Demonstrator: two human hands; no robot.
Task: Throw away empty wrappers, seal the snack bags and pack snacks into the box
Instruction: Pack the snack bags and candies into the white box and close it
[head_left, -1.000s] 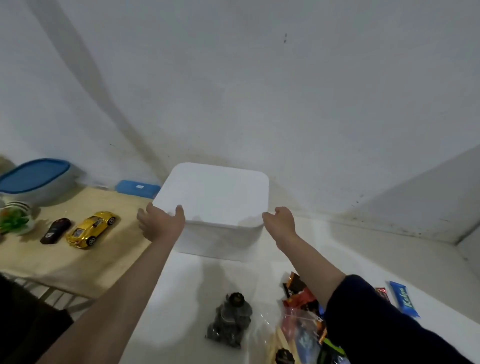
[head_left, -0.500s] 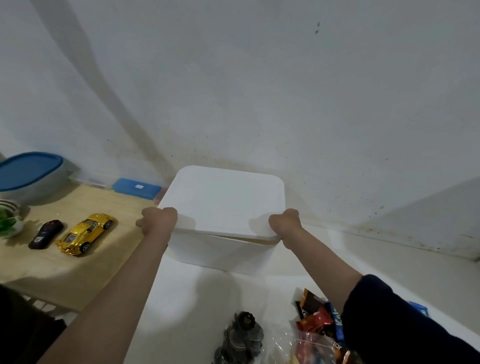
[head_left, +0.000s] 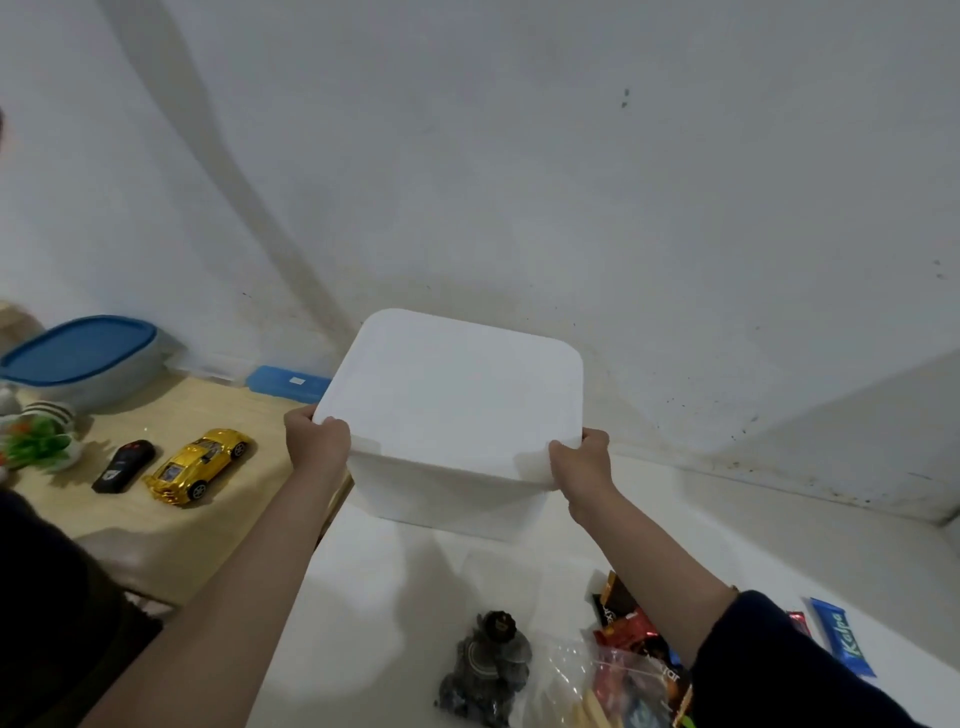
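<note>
scuffed white wall, white tabletop, tan wood side table at left w/ soft shadows

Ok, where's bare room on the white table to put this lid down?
Bare patch: the white table between the white box and the dark bag, toward its left edge. Another lies right of the box near the wall. Crowded: snacks under the right forearm.

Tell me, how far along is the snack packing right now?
Barely begun. Nothing looks packed yet: the white box has its lid on. In hand: the left hand and right hand grip the lid's near corners. Left: the snack wrappers, the clear bag and the blue bar lie loose on the table.
</note>
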